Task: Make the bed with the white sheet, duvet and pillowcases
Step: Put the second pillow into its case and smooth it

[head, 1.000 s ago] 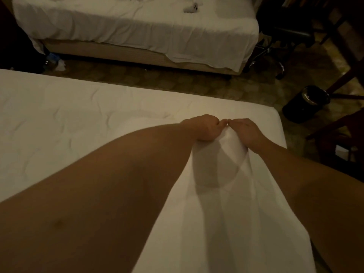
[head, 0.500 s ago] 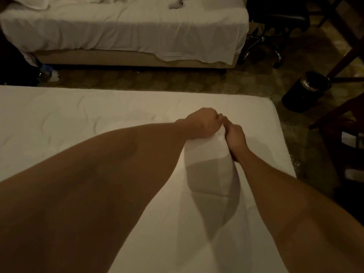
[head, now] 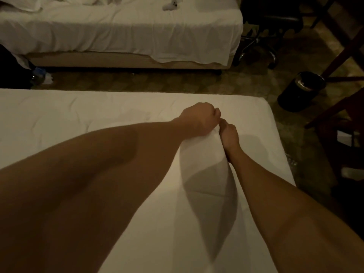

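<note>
Status, seen from beside the near bed (head: pixel 59 119):

1. L hand (head: pixel 199 120): fingers are curling tight round the top edge of a white sheet (head: pixel 206 170), grip fully closed on the fabric. Hand is sitting above the mattress, toward the bed's far R part.
2. R hand (head: pixel 229 134): it is lying just beside the L hand, fingertips nearly touching it, pinching the same bunched edge from the R side. Grip closed on the cloth; individual fingers are hard to make out in the dim light.
3. Sheet: it is hanging down from the 2 hands as a narrow gathered fold, running back toward the person btwn both forearms and spreading wider lower in view. Its lower part is lying over the bed surface; exact contact line cannot be told.
4. Near bed: white, lightly creased surface is filling the L and centre of view; its far R corner is showing past the hands.

Surroundings:
- A 2nd bed (head: pixel 118 32) is standing across a strip of patterned floor (head: pixel 177 81), w/ rumpled white linen draping over its side.
- A small white object (head: pixel 171 5) is lying on top of it; type unclear.
- A dark round bin (head: pixel 301 91) is standing on the floor to the R, near dark wooden furniture (head: pixel 346 36).
- An office chair base (head: pixel 256 46) is showing beside the 2nd bed's end.
</note>
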